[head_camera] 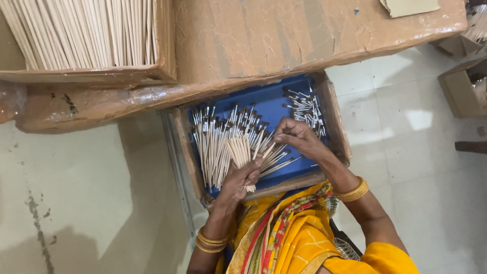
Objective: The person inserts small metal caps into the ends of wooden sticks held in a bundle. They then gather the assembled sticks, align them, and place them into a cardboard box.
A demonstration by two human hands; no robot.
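- Low bench (pixel 284 35), wrapped in brown taped paper, standing on a pale tiled floor (pixel 406 152).
- On top, a cardboard box (pixel 101 76) of pale sticks (pixel 86 30), and a card scrap (pixel 408 6).
- On the floor at right, two more boxes (pixel 459 86).

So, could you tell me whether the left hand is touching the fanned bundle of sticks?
Touching. The head view shows the left hand gripping the fanned bundle of sticks, fingers wrapped over their lower ends above the blue tray.
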